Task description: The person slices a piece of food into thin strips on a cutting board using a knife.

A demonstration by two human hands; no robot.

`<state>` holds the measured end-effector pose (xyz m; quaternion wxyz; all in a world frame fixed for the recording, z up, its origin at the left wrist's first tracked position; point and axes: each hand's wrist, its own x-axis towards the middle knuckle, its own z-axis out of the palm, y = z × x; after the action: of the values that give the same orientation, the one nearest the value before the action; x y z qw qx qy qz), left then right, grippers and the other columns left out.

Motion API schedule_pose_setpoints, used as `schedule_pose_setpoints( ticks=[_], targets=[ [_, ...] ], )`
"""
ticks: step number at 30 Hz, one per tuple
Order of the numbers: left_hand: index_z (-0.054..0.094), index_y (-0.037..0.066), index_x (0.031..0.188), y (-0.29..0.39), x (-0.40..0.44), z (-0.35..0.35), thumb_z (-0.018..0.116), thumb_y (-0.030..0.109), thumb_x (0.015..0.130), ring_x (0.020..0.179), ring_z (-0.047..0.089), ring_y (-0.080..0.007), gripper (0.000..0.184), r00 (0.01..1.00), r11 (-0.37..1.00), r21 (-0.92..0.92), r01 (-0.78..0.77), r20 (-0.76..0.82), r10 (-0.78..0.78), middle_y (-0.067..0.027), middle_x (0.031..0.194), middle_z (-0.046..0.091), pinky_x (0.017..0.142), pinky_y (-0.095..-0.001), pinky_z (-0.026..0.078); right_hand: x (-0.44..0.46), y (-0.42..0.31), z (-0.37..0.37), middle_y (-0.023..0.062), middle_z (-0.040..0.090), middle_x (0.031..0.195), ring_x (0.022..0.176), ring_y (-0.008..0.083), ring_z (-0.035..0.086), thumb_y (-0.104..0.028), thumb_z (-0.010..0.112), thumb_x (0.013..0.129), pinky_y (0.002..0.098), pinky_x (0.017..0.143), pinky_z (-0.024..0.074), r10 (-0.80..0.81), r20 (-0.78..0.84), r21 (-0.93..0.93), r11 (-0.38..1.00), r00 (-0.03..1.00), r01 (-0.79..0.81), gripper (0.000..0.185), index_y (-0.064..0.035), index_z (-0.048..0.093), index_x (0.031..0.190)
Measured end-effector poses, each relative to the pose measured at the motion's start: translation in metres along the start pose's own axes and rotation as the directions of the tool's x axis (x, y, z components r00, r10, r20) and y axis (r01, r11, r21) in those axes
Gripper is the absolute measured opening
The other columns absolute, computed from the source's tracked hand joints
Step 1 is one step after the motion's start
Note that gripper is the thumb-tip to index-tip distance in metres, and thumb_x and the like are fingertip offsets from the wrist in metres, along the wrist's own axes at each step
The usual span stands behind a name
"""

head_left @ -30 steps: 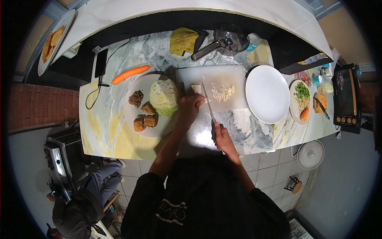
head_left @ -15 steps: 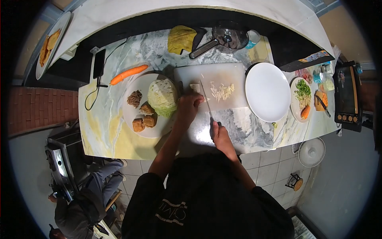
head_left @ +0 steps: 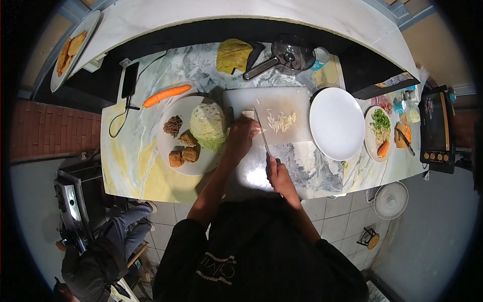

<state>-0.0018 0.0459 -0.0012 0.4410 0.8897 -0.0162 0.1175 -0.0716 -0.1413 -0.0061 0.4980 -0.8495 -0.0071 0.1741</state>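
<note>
Gripping a knife [head_left: 266, 145] (right hand [head_left: 279, 177]).

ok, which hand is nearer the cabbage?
Left. The left hand is just right of the cabbage, over the cutting board's near edge; the right hand, on the knife, is farther right and closer to the body.

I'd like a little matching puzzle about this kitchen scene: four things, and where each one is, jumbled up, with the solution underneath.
Things
1. cabbage
2. knife
3. long carrot
4. pale chopped strips

Places
A. gripped by the person's right hand
B. in a loose pile on the cutting board
C. on a plate with brown chunks
D. directly on the counter, near the phone

Right pairs: 1-C, 2-A, 3-D, 4-B
</note>
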Motion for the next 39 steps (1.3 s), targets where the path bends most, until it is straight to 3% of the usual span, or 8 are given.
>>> schedule_pose_setpoints(
  ticks=[13, 18, 24, 26, 29, 32, 38, 39],
  targets=[
    [0.058, 0.006, 0.092, 0.004, 0.005, 0.002, 0.071, -0.004, 0.071, 0.088, 0.059, -0.0321, 0.027, 0.998, 0.998, -0.023, -0.06, 0.003, 0.06, -0.0107, 0.084, 0.061, 0.078, -0.0436, 0.045, 0.0, -0.015, -0.011, -0.0004, 0.038, 0.044, 0.033, 0.0104, 0.036, -0.054, 0.031, 0.101, 0.0289, 0.03, 0.0262, 0.104, 0.137, 0.174, 0.976, 0.985, -0.127, 0.063, -0.0094, 0.038, 0.058],
    [0.057, 0.006, 0.091, 0.004, 0.005, 0.002, 0.069, -0.004, 0.073, 0.085, 0.059, -0.031, 0.023, 0.994, 0.994, -0.014, -0.104, -0.026, 0.104, -0.0104, 0.083, 0.061, 0.078, -0.0434, 0.044, 0.003, -0.002, -0.004, -0.0006, 0.038, 0.044, 0.035, 0.0105, 0.037, -0.053, 0.032, 0.102, 0.0291, 0.033, 0.0283, 0.057, 0.062, 0.102, 0.993, 0.996, -0.063, 0.062, -0.0095, 0.039, 0.057],
    [0.059, 0.005, 0.093, 0.01, 0.0, -0.006, 0.066, -0.003, 0.077, 0.084, 0.06, -0.0332, 0.019, 0.998, 0.995, -0.079, 0.062, -0.023, -0.064, -0.0115, 0.086, 0.063, 0.075, -0.0439, 0.047, 0.003, -0.006, -0.007, -0.0006, 0.039, 0.045, 0.036, 0.0105, 0.038, -0.052, 0.032, 0.102, 0.0292, 0.036, 0.03, 0.047, 0.079, 0.131, 0.99, 0.996, -0.057, 0.062, -0.0089, 0.04, 0.058],
    [0.061, 0.006, 0.095, 0.012, -0.003, -0.009, 0.064, 0.0, 0.079, 0.086, 0.061, -0.0339, 0.017, 0.999, 0.974, 0.223, 0.021, -0.051, -0.01, -0.012, 0.089, 0.064, 0.074, -0.043, 0.049, 0.004, -0.006, -0.007, -0.0006, 0.039, 0.045, 0.036, 0.0104, 0.038, -0.051, 0.033, 0.102, 0.029, 0.036, 0.0301, 0.063, 0.103, 0.146, 0.986, 0.993, -0.078, 0.062, -0.0089, 0.04, 0.058],
    [0.061, 0.006, 0.095, 0.012, -0.004, -0.011, 0.062, 0.003, 0.082, 0.091, 0.061, -0.0347, 0.014, 0.989, 0.99, 0.04, 0.135, 0.054, -0.137, -0.012, 0.093, 0.065, 0.078, -0.0447, 0.047, 0.005, 0.0, -0.006, -0.0004, 0.039, 0.045, 0.035, 0.0102, 0.037, -0.051, 0.033, 0.102, 0.0285, 0.035, 0.0291, 0.064, 0.086, 0.159, 0.984, 0.994, -0.077, 0.061, -0.0093, 0.039, 0.058],
    [0.061, 0.007, 0.096, 0.008, -0.005, -0.006, 0.063, 0.003, 0.081, 0.097, 0.059, -0.0353, 0.015, 0.994, 0.992, 0.064, -0.106, -0.02, 0.107, -0.0116, 0.097, 0.064, 0.083, -0.0462, 0.044, 0.004, -0.001, -0.007, -0.0004, 0.038, 0.045, 0.035, 0.0099, 0.036, -0.052, 0.033, 0.102, 0.0279, 0.033, 0.0275, 0.108, 0.132, 0.172, 0.976, 0.985, -0.13, 0.061, -0.01, 0.039, 0.058],
    [0.061, 0.006, 0.096, 0.018, -0.004, -0.008, 0.064, 0.003, 0.079, 0.098, 0.059, -0.0341, 0.017, 0.995, 0.993, 0.12, 0.017, 0.093, -0.028, -0.0118, 0.099, 0.064, 0.085, -0.0453, 0.041, 0.004, -0.008, -0.009, -0.0008, 0.037, 0.045, 0.034, 0.0097, 0.034, -0.052, 0.033, 0.102, 0.0278, 0.032, 0.0258, 0.138, 0.106, 0.19, 0.969, 0.985, -0.156, 0.061, -0.0106, 0.037, 0.057],
    [0.061, 0.006, 0.096, 0.017, -0.004, -0.008, 0.064, 0.003, 0.079, 0.098, 0.059, -0.0341, 0.017, 0.995, 0.993, 0.121, 0.016, 0.091, -0.027, -0.0118, 0.099, 0.064, 0.085, -0.0453, 0.041, 0.004, -0.011, -0.012, 0.0021, 0.042, 0.048, 0.039, 0.0125, 0.041, -0.049, 0.034, 0.102, 0.0308, 0.039, 0.0324, 0.183, 0.151, 0.164, 0.964, 0.971, -0.207, 0.059, -0.0066, 0.042, 0.063]
  ],
)
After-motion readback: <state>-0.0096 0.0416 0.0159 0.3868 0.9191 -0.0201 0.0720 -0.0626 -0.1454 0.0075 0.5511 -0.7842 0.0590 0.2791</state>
